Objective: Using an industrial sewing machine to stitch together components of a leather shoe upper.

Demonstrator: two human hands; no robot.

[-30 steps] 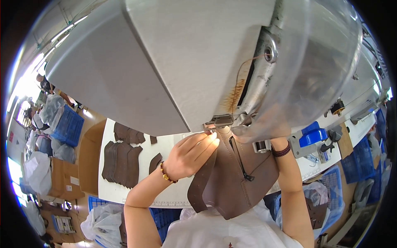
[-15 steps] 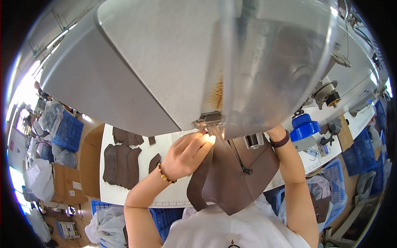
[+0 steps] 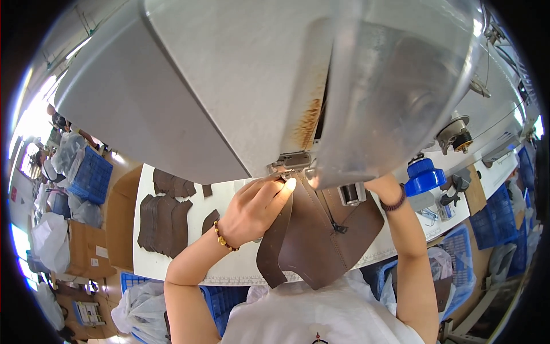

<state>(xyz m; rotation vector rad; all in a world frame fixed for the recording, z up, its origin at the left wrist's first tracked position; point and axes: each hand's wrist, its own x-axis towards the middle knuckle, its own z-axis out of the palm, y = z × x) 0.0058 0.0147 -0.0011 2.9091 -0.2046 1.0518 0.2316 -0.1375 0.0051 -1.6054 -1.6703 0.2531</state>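
Observation:
My left hand (image 3: 252, 209) pinches the edge of a narrow brown leather strip (image 3: 272, 252) close beside the presser foot (image 3: 291, 163) of a large grey sewing machine (image 3: 217, 74). A wider brown leather panel (image 3: 312, 252) with a stitched seam lies next to the strip and hangs over the table's near edge toward my white shirt. My right hand (image 3: 382, 184) is on the far right side of the panel. Its fingers are hidden behind the machine head and its clear guard (image 3: 401, 97).
Stacked brown leather pieces (image 3: 165, 226) lie on the white table (image 3: 229, 269) at left. Right of the panel are a metal cylinder (image 3: 352, 195) and a blue part (image 3: 423, 175). Blue crates (image 3: 91, 175), cardboard boxes (image 3: 89, 246) and plastic bags (image 3: 143, 312) stand around.
The leather panel and strip have slid a little farther away, toward the machine. My left hand keeps its pinch by the presser foot, its knuckles slightly turned. The view has shifted slightly.

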